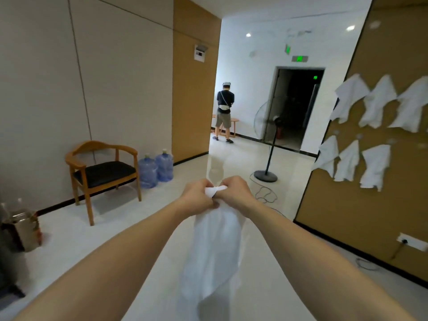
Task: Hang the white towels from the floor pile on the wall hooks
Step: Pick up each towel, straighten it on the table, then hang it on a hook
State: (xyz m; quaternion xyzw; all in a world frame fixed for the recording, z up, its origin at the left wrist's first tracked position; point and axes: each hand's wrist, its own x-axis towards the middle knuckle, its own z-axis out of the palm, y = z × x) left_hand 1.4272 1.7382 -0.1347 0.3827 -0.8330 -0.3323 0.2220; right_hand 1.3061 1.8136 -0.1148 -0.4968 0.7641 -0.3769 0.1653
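From the head camera, a white towel is held out in front of the body by both hands, which meet at its top edge. The left hand is curled round the bunched upper corner, and the right hand pinches the same corner from the other side, knuckles touching the left's. The rest of the cloth hangs free below the fists, clear of the floor.

The brown wall panel is taken as landmark. Six hung towels are pinned against it in two rows of three, their lower edges loose; the held towel is well apart from the panel, to its left. A wall socket is set low on the panel, with a cable trailing on the floor below it. Just beyond the panel's far edge a standing fan is placed, its cord looped on the tiles. Between the panel and the opposite wall a wide strip of pale floor is left open. Across that strip a wooden armchair and two water jugs are set against the wall. Far down the corridor a person is seen from behind.
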